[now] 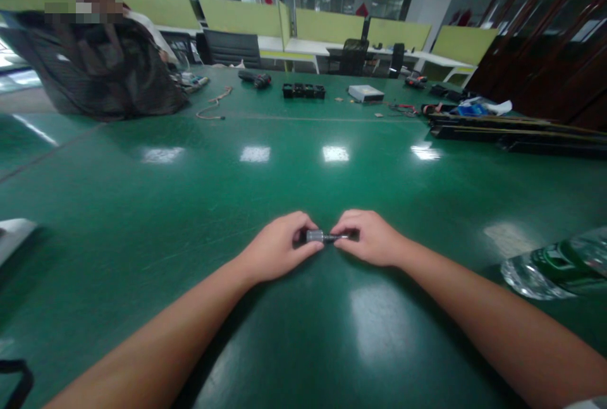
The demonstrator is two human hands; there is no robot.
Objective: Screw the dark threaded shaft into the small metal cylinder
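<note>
Low over the green table (227,188), a small dark cylindrical tool (315,236) with a grey ribbed body and a thin shaft lies level between my two hands. My left hand (282,246) pinches its thicker grey end between thumb and fingers. My right hand (370,237) is closed on the thin shaft at the other end, with fingertips pressed together around it. The fingertips of both hands are a short gap apart. What exactly the tool is cannot be made out.
A plastic bottle (559,267) lies on its side at the right. Along the far side are a dark bag (109,67), a power drill (255,79), a black part (303,90), a silver box (365,93) and black strips (516,134). A person sits behind the bag.
</note>
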